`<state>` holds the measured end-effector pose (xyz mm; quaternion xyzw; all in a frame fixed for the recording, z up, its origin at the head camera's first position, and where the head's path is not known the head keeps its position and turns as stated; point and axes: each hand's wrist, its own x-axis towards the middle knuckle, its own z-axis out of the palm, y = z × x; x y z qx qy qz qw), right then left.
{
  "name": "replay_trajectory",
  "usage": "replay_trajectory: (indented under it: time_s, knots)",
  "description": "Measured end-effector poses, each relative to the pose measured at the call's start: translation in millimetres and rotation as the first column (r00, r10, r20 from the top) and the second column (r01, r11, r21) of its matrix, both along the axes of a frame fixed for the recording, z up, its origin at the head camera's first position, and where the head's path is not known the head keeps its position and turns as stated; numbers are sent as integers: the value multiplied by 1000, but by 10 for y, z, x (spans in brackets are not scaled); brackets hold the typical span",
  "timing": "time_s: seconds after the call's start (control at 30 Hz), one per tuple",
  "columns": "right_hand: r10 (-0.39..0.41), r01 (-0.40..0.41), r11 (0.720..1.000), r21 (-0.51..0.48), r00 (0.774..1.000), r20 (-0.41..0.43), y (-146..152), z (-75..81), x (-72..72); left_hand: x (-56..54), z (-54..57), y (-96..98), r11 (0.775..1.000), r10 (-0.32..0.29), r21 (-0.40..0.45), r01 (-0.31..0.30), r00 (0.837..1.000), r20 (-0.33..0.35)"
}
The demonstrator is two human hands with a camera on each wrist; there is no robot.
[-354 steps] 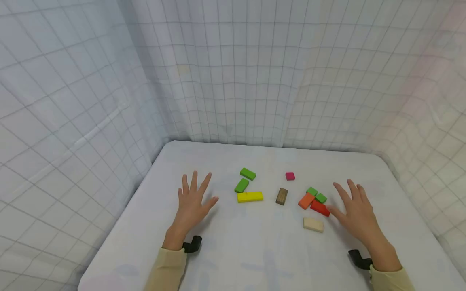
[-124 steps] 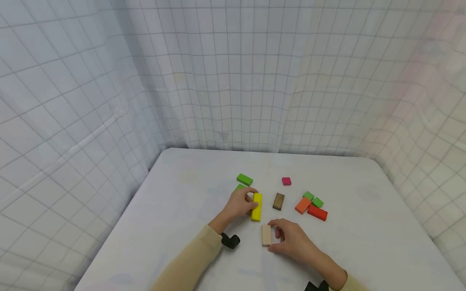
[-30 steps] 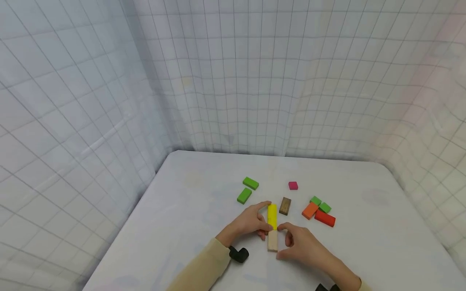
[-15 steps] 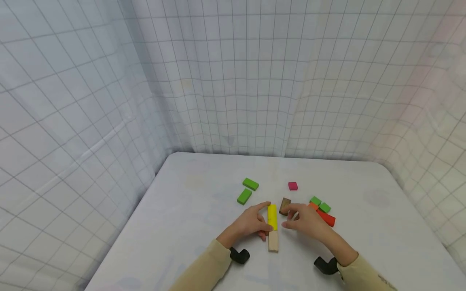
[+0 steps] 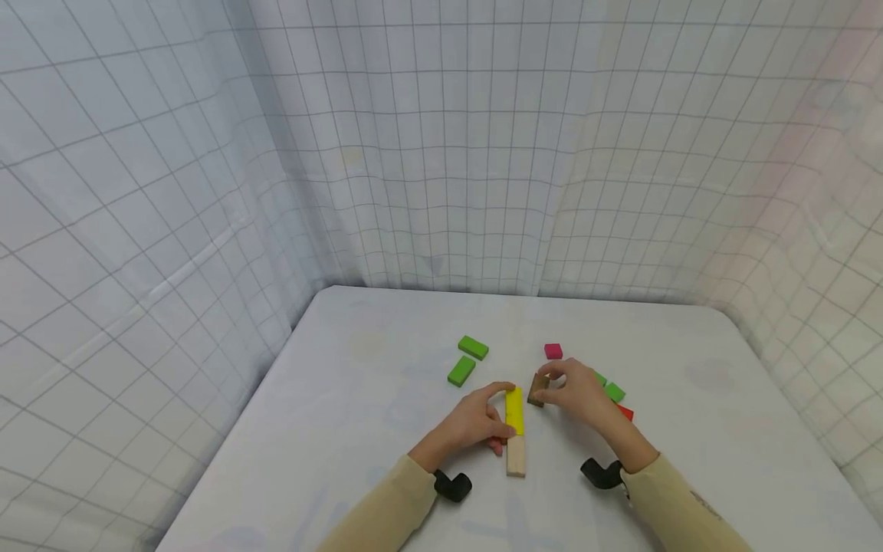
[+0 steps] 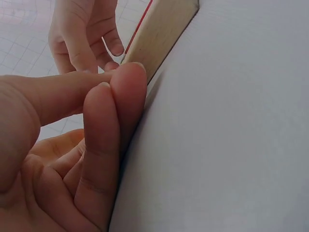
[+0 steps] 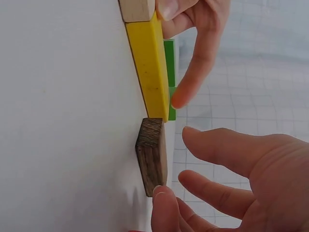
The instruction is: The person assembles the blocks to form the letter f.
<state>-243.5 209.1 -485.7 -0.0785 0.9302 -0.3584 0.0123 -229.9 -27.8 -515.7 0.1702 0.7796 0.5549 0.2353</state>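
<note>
A yellow block [image 5: 514, 411] and a beige block [image 5: 516, 457] lie end to end in one line on the white table. My left hand [image 5: 472, 418] holds the yellow block, index finger by its far end and thumb near the seam with the beige one. At the dark brown wooden block [image 5: 538, 389], to the right of the yellow block, is my right hand [image 5: 578, 391]. In the right wrist view its index fingertip is at the brown block's [image 7: 152, 157] far end, while the thumb stands apart from the block. The left wrist view shows a pale wooden face; which block cannot be told.
Two green blocks [image 5: 461, 371] lie behind the left hand. A pink cube [image 5: 553, 351] sits beyond the right hand. Small green blocks [image 5: 615, 392] and a red block [image 5: 625, 412] are partly covered by the right hand. Gridded white curtains [image 5: 428, 153] surround the table [image 5: 331, 368].
Yellow and beige blocks have been turned and brought end to end over the last several seconds. My right hand has left the beige block and moved forward to the brown one. The left has stayed.
</note>
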Motion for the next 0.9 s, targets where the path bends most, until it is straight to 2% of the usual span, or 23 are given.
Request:
replay_trajectory:
  time_s: [0.17,0.33,0.47,0.53,0.63,0.77,0.87,0.9]
  knots:
    - [-13,12,998,56,1000,7,0,-62,-25,33,17,9,1000,-3,-13,3,1000,-10]
    - [-5,5,993,115,1000,-2,-9,-80,-58,44,43,14,999,-9,-46,6,998,-57]
    - [-7,4,989,149,1000,16,-21,-95,-74,53,89,11,993,-43,-118,29,993,-114]
    - [-3,-1,987,163,1000,21,-31,-99,-72,59,111,8,984,-65,-176,36,985,-162]
    - [11,-13,983,181,1000,15,-51,-96,-67,73,135,8,959,-109,-281,30,956,-271]
    - [22,-22,980,196,1000,1,-63,-82,-69,102,147,8,915,-167,-402,-19,891,-422]
    - [22,-21,980,197,1000,1,-61,-75,-77,142,164,7,883,-206,-466,-52,850,-485]
    - [23,-23,980,197,1000,1,-61,-73,-81,159,170,7,873,-218,-483,-60,840,-497]
